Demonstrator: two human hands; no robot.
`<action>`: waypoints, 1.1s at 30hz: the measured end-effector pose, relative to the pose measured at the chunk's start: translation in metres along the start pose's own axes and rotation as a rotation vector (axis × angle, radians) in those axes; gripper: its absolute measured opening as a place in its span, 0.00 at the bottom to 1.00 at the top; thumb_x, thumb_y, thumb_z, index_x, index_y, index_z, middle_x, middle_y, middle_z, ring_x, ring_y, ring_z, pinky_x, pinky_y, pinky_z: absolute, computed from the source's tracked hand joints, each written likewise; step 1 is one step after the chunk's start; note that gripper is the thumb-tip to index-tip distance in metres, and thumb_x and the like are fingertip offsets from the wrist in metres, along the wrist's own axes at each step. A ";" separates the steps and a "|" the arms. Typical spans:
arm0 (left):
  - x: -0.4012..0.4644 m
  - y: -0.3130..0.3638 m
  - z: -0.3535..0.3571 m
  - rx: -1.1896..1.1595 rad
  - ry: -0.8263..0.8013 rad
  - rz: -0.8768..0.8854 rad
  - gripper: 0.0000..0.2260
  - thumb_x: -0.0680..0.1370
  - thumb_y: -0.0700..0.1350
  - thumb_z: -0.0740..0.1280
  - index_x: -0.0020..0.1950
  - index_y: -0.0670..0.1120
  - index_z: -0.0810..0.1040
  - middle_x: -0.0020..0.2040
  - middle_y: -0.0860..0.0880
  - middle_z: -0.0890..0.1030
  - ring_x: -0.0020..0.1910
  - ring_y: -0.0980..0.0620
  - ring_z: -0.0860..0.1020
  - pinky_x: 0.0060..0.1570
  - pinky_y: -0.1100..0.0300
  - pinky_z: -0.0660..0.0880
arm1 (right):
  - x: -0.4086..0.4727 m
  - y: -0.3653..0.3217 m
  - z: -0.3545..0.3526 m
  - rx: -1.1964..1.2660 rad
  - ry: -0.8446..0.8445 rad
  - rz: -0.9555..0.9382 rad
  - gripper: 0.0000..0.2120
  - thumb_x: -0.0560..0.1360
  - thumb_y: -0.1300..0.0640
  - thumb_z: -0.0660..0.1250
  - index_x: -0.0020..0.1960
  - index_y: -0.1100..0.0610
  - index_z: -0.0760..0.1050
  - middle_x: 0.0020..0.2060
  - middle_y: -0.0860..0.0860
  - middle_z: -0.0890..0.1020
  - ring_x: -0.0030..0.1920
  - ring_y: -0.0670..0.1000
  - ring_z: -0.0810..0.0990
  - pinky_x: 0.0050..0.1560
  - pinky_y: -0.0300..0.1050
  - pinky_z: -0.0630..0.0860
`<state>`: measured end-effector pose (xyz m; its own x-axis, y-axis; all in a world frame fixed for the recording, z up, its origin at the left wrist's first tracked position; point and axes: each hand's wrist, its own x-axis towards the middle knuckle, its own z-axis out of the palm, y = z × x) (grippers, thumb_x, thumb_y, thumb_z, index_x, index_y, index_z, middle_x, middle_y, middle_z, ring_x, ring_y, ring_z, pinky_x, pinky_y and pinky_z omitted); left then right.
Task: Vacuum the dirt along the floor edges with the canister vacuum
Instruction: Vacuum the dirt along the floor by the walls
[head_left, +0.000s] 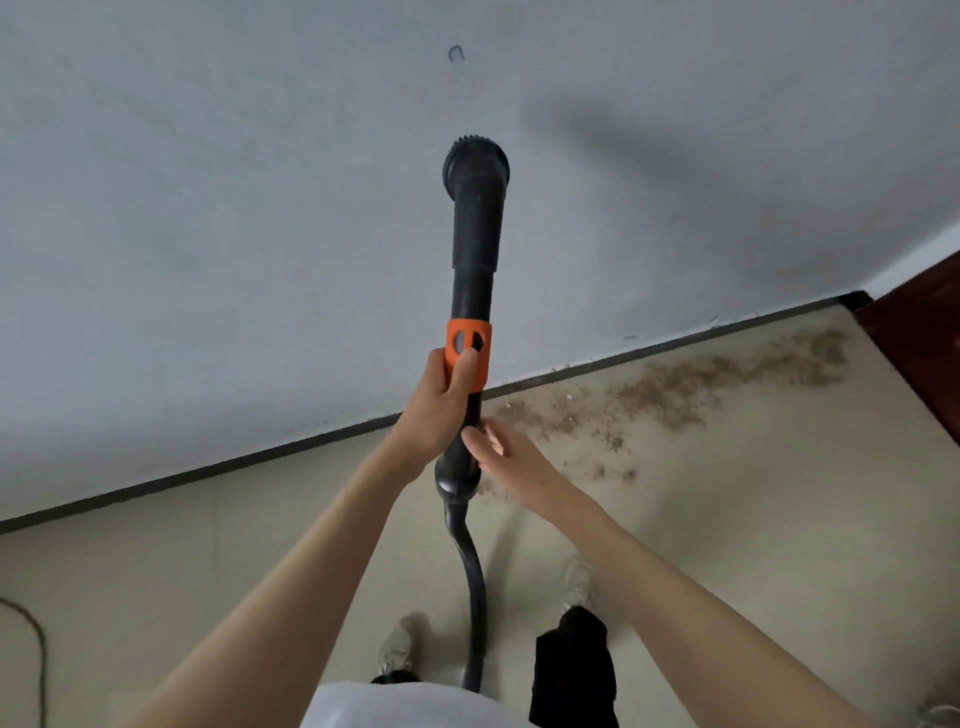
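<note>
The grey wall (208, 234) fills the upper part of the view and meets the beige floor (156, 571) along a dark baseboard strip (260, 449) that runs up toward the far right corner, where a dark red door or panel (919, 358) stands. Along that floor edge lies a wide band of brown dirt (691, 389), thickest near the corner and thinning toward the person's feet; none of it looks cleared, so by my reading the vacuuming itself has not begun.

The vacuum wand (474, 260) is raised in front of the wall, its round brush nozzle (476, 166) pointing upward and well apart from the floor. The black hose (470, 582) hangs from its lower end down between the shoes. The canister itself is not in view.

The left hand (441, 405) grips the wand, fingers curled round it, thumb on the orange collar (467, 356). The right hand (506, 449) has straight, relaxed fingers whose tips touch the wand just below, holding nothing. What remains: lowering the nozzle and sweeping the whole edge.
</note>
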<state>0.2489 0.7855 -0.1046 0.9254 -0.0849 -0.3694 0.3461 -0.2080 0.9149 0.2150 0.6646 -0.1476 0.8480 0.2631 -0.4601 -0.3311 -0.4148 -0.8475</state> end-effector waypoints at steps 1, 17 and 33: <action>0.004 0.002 0.010 -0.015 0.029 -0.004 0.17 0.81 0.58 0.53 0.58 0.46 0.66 0.45 0.50 0.72 0.44 0.53 0.72 0.45 0.61 0.71 | 0.006 0.004 -0.009 0.005 -0.018 -0.005 0.13 0.81 0.48 0.57 0.60 0.53 0.72 0.52 0.45 0.80 0.55 0.47 0.78 0.57 0.43 0.74; 0.030 0.019 0.130 -0.068 0.455 -0.034 0.16 0.81 0.57 0.53 0.57 0.46 0.68 0.41 0.50 0.73 0.38 0.54 0.72 0.39 0.63 0.70 | 0.034 0.046 -0.121 -0.155 -0.364 -0.148 0.08 0.80 0.46 0.60 0.51 0.50 0.73 0.40 0.43 0.81 0.40 0.36 0.79 0.37 0.30 0.71; 0.051 -0.125 0.094 -0.485 0.656 -0.219 0.23 0.80 0.61 0.52 0.53 0.42 0.72 0.40 0.45 0.77 0.33 0.52 0.76 0.35 0.62 0.77 | 0.090 0.150 -0.023 -0.185 -0.568 -0.135 0.19 0.78 0.40 0.56 0.55 0.55 0.71 0.44 0.56 0.81 0.46 0.55 0.82 0.54 0.57 0.77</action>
<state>0.2380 0.7156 -0.2531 0.6798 0.5231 -0.5141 0.4173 0.3006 0.8576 0.2514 0.6061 -0.3106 0.5077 0.7257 -0.4644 -0.1159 -0.4765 -0.8715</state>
